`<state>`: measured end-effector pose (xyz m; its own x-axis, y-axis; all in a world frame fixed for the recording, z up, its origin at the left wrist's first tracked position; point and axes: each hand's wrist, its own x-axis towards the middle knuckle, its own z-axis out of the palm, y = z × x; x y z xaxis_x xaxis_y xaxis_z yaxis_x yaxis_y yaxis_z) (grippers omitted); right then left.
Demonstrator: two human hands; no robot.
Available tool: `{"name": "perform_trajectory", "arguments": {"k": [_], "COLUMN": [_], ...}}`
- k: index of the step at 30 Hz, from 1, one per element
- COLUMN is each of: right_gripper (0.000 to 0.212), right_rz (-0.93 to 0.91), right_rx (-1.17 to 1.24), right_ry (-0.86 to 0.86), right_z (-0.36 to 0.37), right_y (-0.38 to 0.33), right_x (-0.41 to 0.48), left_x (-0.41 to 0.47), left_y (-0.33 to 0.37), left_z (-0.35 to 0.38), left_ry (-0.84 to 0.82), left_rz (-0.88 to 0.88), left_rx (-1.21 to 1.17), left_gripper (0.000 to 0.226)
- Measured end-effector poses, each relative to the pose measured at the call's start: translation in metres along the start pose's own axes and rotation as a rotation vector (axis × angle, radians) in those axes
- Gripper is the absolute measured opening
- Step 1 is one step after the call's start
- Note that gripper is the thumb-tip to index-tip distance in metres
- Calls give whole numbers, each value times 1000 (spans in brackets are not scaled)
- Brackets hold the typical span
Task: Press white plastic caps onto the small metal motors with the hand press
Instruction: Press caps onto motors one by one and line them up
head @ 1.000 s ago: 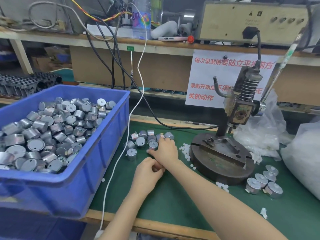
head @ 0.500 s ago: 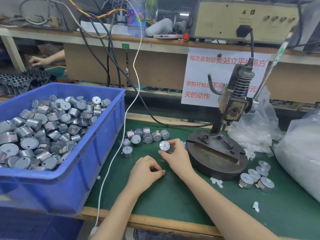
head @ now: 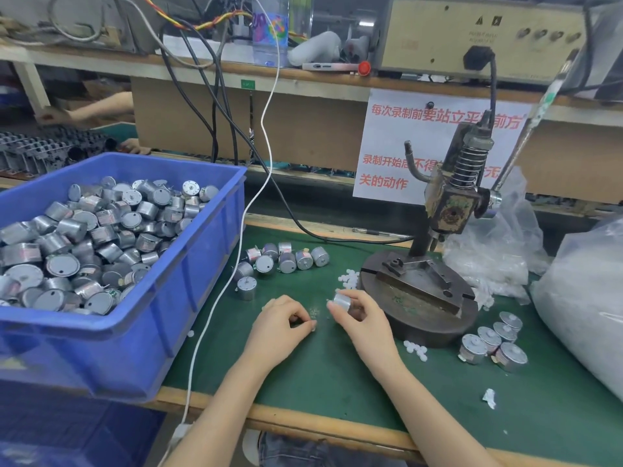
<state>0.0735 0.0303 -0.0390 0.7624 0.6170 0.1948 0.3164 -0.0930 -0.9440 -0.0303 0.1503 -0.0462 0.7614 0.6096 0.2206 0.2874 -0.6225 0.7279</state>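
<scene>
One small motor (head: 341,301), a short silver metal cylinder with a pale flat end, is held on its side in the right hand (head: 365,320). The thumb and curled fingers pinch it by the rim. It sits just above the green mat (head: 337,382), just beside the left edge of the round base of the hand press (head: 450,203); blur hides its shaft end.

The left hand (head: 281,328) lies near it on the mat, apart from the right hand. Its fingers are curled under and the thumb tip is pressed to the forefinger tip; whether a cap lies between them cannot be told.

Counts:
- One press, with a coil spring above its head and a lever slanting up to the right.
- About nine loose motors (head: 287,262) clustered on the mat between the press and the blue crate (head: 202,264), one standing slightly apart and nearer the hands.
- Five capped motors (head: 473,348), each with a white spot on top, grouped to the right of the base.
- Two small scatters of white caps (head: 349,279), one at the left edge of the base and one in front of it.
- One crate, heaped with bare motors too many to count.
- Two clear plastic bags (head: 488,261) of white pieces at the right
</scene>
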Motion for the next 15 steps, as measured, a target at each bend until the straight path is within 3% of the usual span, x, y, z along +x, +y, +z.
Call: {"name": "perform_trajectory", "arguments": {"k": [3,9,15], "right_gripper": [12,15,28], "right_rz": [-31,-90,-215], "right_rx": [17,-207,-350], "right_ry": [-24,-121,-211], "right_z": [6,10,16], "right_y": [0,6,4], "right_x": [-3,1,3], "left_x": [3,3,3], "left_y": [0,1,1], "left_z": [0,0,0], "left_ry": [29,71,83], "left_rz": [-31,-74,-103], "left_rx": [9,-58,-95], "left_gripper": [17,19,23]}}
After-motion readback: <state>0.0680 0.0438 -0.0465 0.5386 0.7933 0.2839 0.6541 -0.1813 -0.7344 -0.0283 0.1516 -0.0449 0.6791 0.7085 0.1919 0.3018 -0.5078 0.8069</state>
